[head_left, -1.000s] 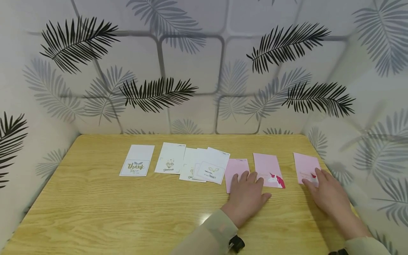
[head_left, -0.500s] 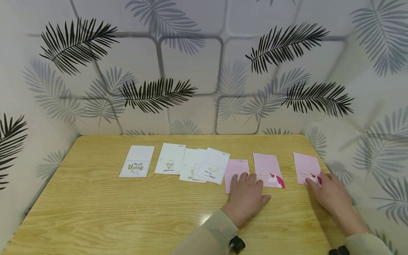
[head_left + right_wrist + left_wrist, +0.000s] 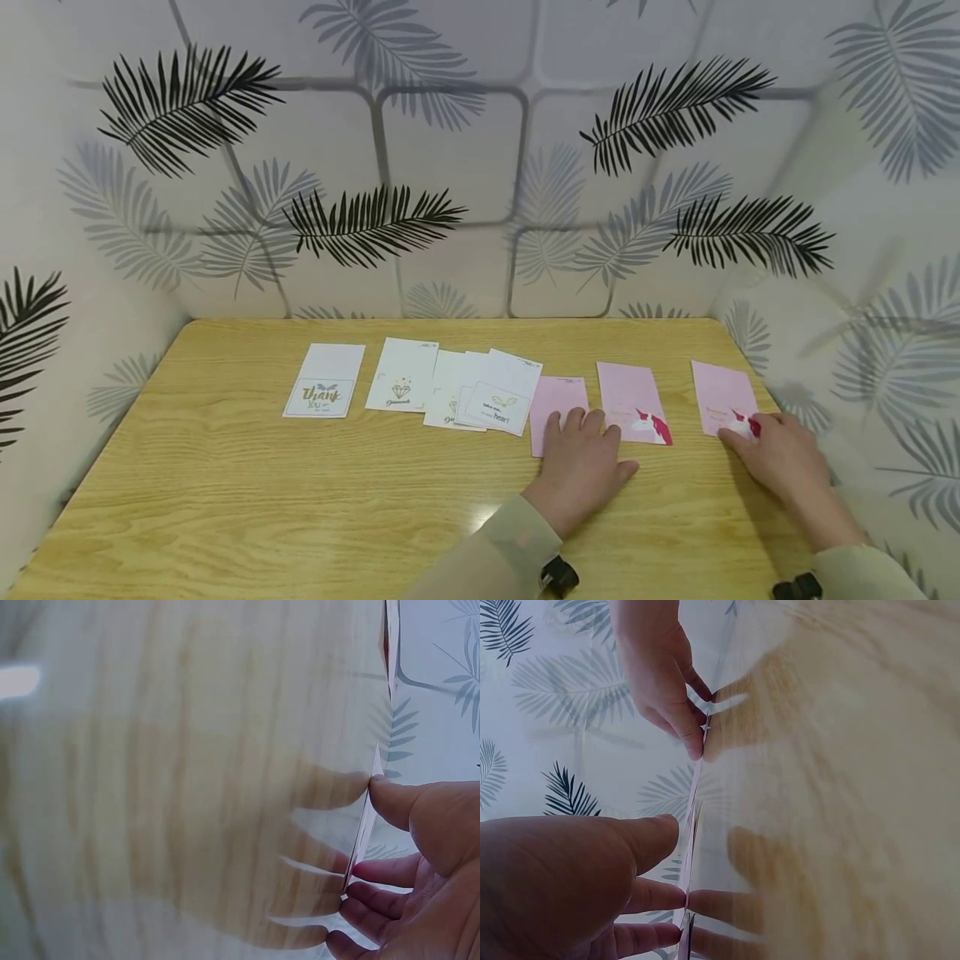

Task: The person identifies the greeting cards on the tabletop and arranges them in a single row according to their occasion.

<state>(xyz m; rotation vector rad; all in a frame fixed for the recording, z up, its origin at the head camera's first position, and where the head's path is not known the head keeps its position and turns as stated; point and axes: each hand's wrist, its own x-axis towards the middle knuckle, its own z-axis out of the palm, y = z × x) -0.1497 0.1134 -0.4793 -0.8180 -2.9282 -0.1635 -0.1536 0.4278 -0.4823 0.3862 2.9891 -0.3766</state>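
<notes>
In the head view, three pink cards lie on the right part of the table. My left hand [image 3: 577, 475] rests with spread fingers on the lower part of the leftmost pink card [image 3: 557, 398]; one fingertip reaches the edge of the middle unicorn card [image 3: 627, 388]. My right hand [image 3: 787, 458] is at the rightmost unicorn card [image 3: 722, 390]. Its thumb touches the lower edge and its other fingers lie at the right side. From the right wrist view, the thumb [image 3: 394, 796] and fingers sit low against the card's edge [image 3: 365, 825], spread apart.
Left of the pink cards, several white cards overlap, a winged heart card [image 3: 504, 396] on top. A diamond card [image 3: 401, 379] and a "Thank You" card [image 3: 324, 382] lie farther left. The wooden table [image 3: 300, 500] meets leaf-patterned walls at the back and right.
My right hand has shifted slightly right, its fingers sliding off the card's face toward the right edge, so more of the unicorn shows. My left hand has stayed in place.
</notes>
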